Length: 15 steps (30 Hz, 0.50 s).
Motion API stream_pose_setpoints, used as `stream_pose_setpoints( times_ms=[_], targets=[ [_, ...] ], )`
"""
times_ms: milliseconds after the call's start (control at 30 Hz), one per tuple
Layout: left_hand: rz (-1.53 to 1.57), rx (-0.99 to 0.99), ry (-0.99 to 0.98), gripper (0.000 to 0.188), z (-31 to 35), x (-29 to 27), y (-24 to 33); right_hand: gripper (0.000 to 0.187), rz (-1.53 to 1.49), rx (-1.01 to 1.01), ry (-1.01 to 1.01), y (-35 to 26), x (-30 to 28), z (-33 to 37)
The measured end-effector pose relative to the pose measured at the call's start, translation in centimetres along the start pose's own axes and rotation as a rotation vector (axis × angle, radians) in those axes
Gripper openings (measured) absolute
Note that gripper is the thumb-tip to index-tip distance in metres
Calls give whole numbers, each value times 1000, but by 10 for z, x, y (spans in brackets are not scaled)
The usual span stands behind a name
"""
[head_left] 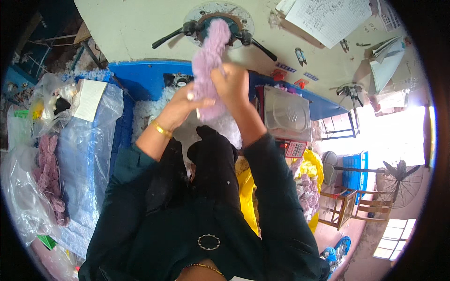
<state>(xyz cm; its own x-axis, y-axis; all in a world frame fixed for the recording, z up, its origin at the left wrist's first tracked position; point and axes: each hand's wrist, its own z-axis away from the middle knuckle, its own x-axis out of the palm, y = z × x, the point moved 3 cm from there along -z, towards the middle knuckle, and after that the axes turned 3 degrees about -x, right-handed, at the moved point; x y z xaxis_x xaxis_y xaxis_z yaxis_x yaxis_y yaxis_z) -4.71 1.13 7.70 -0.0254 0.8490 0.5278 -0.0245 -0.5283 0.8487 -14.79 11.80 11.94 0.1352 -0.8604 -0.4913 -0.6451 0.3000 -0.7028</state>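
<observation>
A fluffy mauve plush piece (208,65), long and lumpy, is between my hands above my lap. Its far end overlaps the round metal fitting (200,14) of the machine; I cannot tell if it is fixed there. My left hand (182,107) grips the lower part of the plush from the left, thumb across it. My right hand (233,85), slightly blurred, is closed on its right side, with the fingertips partly hidden. Black lever handles (167,37) stick out on both sides of the fitting.
White stuffing fibre (150,112) lies below the machine. At left, clear plastic (86,154) covers a blue bin, with mauve plush pieces (49,178) on it. To the right stand a scale (287,112) and a yellow sack (311,164) with more plush. Snips (300,57) and papers (328,18) lie on the worktop.
</observation>
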Motion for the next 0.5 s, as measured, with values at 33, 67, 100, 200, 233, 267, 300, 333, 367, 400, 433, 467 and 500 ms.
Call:
stream_pose_setpoints(
  times_ms=[33, 67, 100, 200, 233, 267, 300, 333, 367, 400, 433, 467, 500],
  targets=[
    [-37, -30, -21, 46, 8, -2, 0, 29, -18, 33, -22, -4, -3, 12],
    [-33, -74, -152, 43, 10, -17, -10, 28, -18, 41, -22, -15, -8, 20],
    [24, -52, -124, 41, 4, -34, -16, 27, -82, 46, -47, -14, -8, 18],
    [193, -134, -104, 41, 4, -31, -18, 24, -273, 156, -171, 3, -11, 24],
    [242, -170, -106, 42, 3, -22, -12, 23, -339, 191, -222, 9, -12, 21],
    [323, -222, -178, 44, 2, -14, -8, 22, -433, 220, -296, 13, -15, 18],
    [403, -273, -251, 47, 1, -6, -3, 22, -527, 249, -369, 16, -19, 15],
    [483, -321, -328, 49, -1, 3, -2, 21, -618, 275, -443, 20, -23, 11],
    [465, -327, -153, 46, -4, 10, -8, 21, -703, 315, -522, 23, -27, 8],
    [464, -299, -81, 46, -8, 21, -9, 21, -723, 356, -550, 30, -30, 4],
    [463, -276, -12, 46, -12, 32, -10, 22, -742, 402, -574, 41, -33, 1],
    [462, -250, 60, 46, -14, 40, -9, 22, -760, 447, -600, 50, -35, -3],
    [429, -253, 88, 45, -16, 45, -6, 23, -690, 423, -653, 57, -39, -7]
  ],
)
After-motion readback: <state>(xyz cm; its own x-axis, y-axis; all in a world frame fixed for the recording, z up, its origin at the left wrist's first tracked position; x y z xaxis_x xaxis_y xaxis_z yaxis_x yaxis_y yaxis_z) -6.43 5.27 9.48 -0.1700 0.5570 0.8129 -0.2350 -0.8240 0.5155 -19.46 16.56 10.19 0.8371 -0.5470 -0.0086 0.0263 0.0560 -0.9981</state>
